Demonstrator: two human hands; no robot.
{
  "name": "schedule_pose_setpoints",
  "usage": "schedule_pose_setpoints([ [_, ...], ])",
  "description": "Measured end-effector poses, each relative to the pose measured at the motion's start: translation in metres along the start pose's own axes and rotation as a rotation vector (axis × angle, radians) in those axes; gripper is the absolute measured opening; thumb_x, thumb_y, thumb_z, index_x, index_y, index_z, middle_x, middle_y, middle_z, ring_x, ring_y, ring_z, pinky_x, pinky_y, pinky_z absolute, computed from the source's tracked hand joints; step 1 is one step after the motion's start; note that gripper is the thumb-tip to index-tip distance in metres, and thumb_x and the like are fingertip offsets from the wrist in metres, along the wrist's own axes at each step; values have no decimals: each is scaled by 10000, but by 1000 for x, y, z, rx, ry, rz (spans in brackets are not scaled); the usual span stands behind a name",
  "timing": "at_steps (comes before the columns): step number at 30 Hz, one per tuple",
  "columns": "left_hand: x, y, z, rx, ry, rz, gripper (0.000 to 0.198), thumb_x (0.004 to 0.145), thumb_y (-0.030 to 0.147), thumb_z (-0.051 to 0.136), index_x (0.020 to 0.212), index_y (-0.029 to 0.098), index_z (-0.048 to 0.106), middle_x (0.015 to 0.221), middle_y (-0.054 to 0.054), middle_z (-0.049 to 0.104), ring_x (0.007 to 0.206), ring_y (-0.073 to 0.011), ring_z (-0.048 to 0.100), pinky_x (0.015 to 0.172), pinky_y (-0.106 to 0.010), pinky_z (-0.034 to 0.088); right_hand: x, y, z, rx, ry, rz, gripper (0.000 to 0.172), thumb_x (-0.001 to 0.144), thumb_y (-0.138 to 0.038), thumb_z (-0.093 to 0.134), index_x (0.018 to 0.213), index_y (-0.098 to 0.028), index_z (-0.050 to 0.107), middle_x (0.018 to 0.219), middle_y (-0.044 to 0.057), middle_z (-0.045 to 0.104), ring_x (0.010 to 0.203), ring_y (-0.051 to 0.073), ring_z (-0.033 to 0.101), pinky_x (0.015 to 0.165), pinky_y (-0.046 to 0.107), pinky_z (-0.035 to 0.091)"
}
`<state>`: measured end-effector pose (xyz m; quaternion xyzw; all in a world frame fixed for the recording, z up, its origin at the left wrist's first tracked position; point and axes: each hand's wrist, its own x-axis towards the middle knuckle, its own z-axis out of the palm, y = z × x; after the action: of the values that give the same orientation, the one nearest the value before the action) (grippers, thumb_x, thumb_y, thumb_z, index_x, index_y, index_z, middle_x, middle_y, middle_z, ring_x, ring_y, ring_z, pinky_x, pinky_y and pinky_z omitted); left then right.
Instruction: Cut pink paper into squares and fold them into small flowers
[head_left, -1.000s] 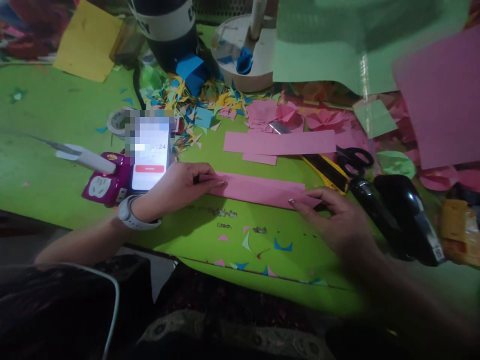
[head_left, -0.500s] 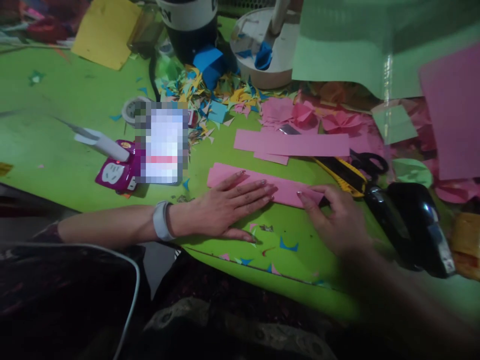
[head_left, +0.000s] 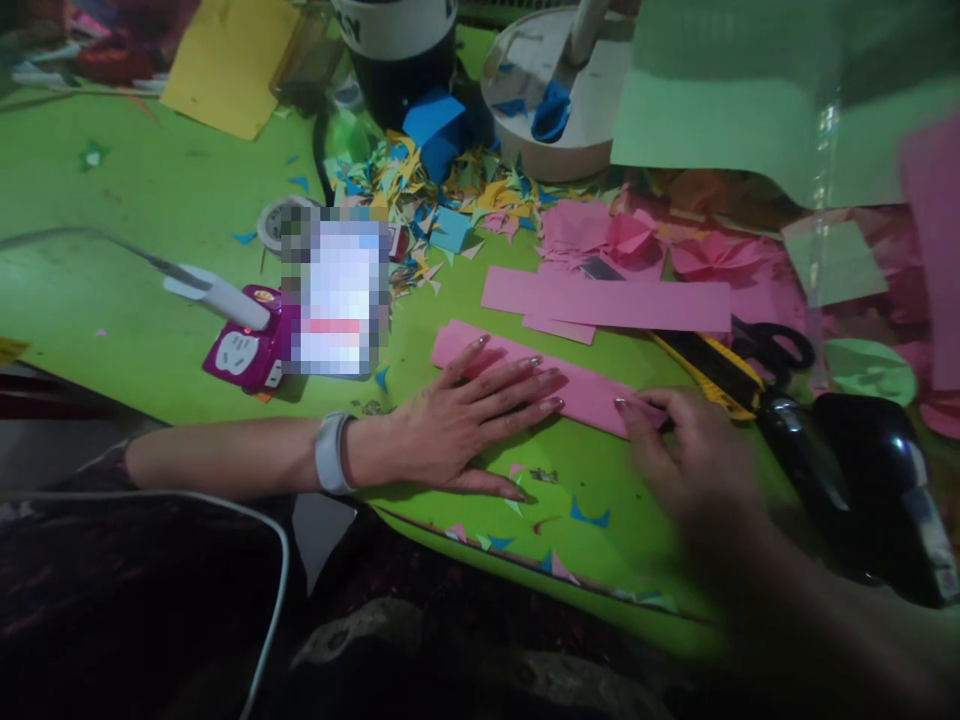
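Note:
A folded pink paper strip lies slanted on the green table near its front edge. Flat across its left and middle part rests my left hand, fingers stretched and a little apart. My right hand pinches the strip's right end between thumb and forefinger; its other fingers are partly hidden and blurred. Just behind, another pink strip lies over a smaller pink piece and partly covers a yellow-and-black box cutter.
Black-handled scissors and a black stapler lie at the right. Left of my hands are a blurred-out lit screen and a purple power adapter. Colourful paper scraps pile up behind, beside a round white lamp base.
The view has shifted slightly, so everything sits a little further right and lower. My left fingers have spread a bit more on the strip; my right hand keeps its pinch.

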<state>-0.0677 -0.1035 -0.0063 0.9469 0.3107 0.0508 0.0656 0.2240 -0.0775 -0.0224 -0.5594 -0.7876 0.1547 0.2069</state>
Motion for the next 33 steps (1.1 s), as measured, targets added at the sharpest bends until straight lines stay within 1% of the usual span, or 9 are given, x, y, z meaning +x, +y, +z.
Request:
schedule_pose_setpoints([
  [3,1,1,-4,-6,-20,-11,928,967,749,441,1683,201,224,1748,-115,223,1631,-331,152,1318,-576,69,0,1,1,-8,8,-16,353,997,-534,509,918,-235,679,793,85,691,740,263,633,699,393,486],
  [8,5,0,-7,-27,-51,-22,916,962,749,457,1675,210,258,1744,-118,233,1627,-341,167,1313,-578,118,-2,5,1,13,-3,-48,357,1001,-537,509,921,-235,680,785,84,703,732,262,647,686,396,495],
  [12,6,-5,-4,-48,-44,-9,897,966,728,475,1677,227,258,1747,-106,229,1626,-335,177,1319,-559,106,-4,4,0,49,27,-57,271,969,-496,595,947,-240,681,844,79,729,782,265,679,738,408,528],
  [16,6,-7,0,-53,-40,0,900,959,734,482,1677,237,261,1749,-96,226,1627,-331,174,1323,-557,87,-3,1,-3,144,60,-70,168,922,-416,685,927,-248,676,887,68,745,822,268,705,759,415,561],
  [20,5,-6,1,-32,-19,3,893,960,726,489,1674,237,269,1749,-98,227,1628,-321,175,1327,-538,82,-1,-3,-8,261,9,-52,156,916,-406,696,916,-251,688,965,69,775,900,276,743,797,430,594],
  [23,4,-3,-3,2,-17,6,863,975,710,471,1672,239,275,1746,-98,232,1627,-317,182,1324,-551,84,-4,-5,-10,244,1,34,216,909,-478,702,881,-264,693,885,49,778,765,257,744,667,395,590],
  [26,1,1,-7,30,-23,17,835,990,698,450,1671,245,279,1746,-89,234,1629,-304,177,1324,-549,93,-9,-5,-12,233,-28,74,266,904,-539,697,864,-276,695,786,24,755,628,232,711,539,353,537],
  [29,0,3,-7,35,-38,38,814,1000,676,452,1672,250,279,1747,-79,237,1635,-289,156,1325,-536,103,-10,-4,-14,233,-52,81,290,905,-565,688,863,-278,692,753,18,736,619,235,703,521,346,514],
  [33,-1,4,-1,8,-23,55,854,978,681,486,1677,244,263,1752,-78,221,1637,-297,137,1325,-520,125,-8,-3,-16,191,-61,76,295,905,-567,686,854,-277,675,746,19,715,612,226,672,531,349,502],
])
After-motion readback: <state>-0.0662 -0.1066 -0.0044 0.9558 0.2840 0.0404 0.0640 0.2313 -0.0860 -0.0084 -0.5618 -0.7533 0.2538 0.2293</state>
